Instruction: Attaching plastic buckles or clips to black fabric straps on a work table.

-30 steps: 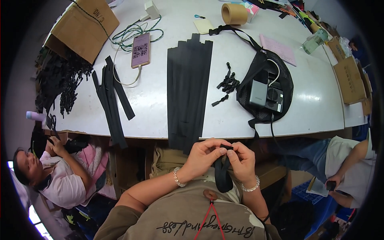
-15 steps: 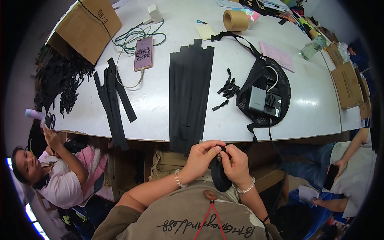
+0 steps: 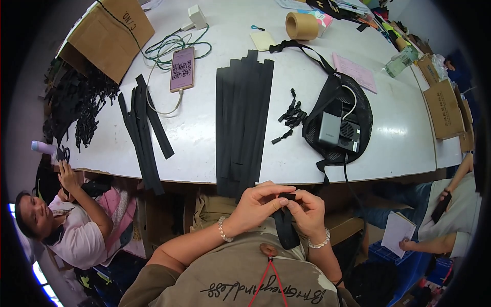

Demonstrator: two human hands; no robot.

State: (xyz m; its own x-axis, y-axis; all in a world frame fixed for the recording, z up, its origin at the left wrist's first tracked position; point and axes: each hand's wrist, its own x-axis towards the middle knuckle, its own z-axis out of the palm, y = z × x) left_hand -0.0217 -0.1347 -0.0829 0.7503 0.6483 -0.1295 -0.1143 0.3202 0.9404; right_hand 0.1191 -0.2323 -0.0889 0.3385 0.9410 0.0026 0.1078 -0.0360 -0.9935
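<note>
In front of my chest, my left hand (image 3: 255, 207) and my right hand (image 3: 309, 211) pinch the upper end of a flat black strip (image 3: 287, 234) between thumbs and fingers. The strip hangs down, folded, below my fingers; it resembles zipper tape, though I cannot make out any teeth. Just beyond my hands, a stack of long black strips (image 3: 243, 117) lies lengthwise on the white table (image 3: 199, 138), its near end over the edge. A small heap of black cord-like pulls (image 3: 292, 115) sits to its right, one lying a little apart.
More black strips (image 3: 140, 130) lie at left, near a charging phone (image 3: 182, 70), coiled cable and cardboard box (image 3: 112, 36) beside a black pile. At right are a mesh bag (image 3: 340, 120) with electronic devices, its cable running toward me, and a tape roll (image 3: 301, 26). People sit at both sides.
My hands have tilted and shifted slightly, with the strip's end now more exposed between my fingertips. At right, a person's notebook and phone have moved.
</note>
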